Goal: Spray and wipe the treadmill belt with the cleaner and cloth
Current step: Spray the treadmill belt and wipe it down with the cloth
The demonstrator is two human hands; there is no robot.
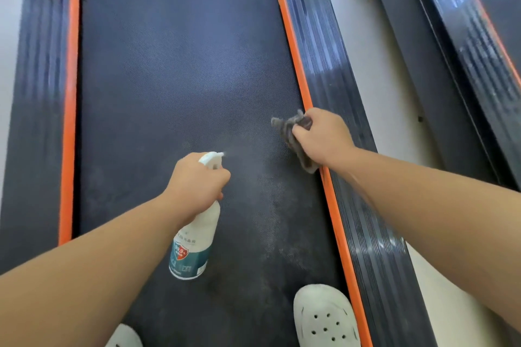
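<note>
Currently spraying: left hand [197, 177] grips the cleaner bottle [194, 236], nozzle aimed forward over the treadmill belt [174, 65]. Right hand [321, 138] clutches the bunched cloth [290, 132] by the orange strip [296, 65]. Best judged: mist evenly across mid-belt, then wipe in overlapping passes before droplets dry.

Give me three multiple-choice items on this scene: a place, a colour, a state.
1. Where is the cloth? A) on the left side rail B) at the belt's right edge C) on the floor
2. What colour are the strips beside the belt? A) orange B) green C) yellow
3. What is the left hand doing? A) hanging idle B) lying flat on the belt C) gripping the spray bottle
Answers: B, the right hand holds it by the right orange strip; A, both strips are orange; C, it wraps the bottle's trigger head.
</note>
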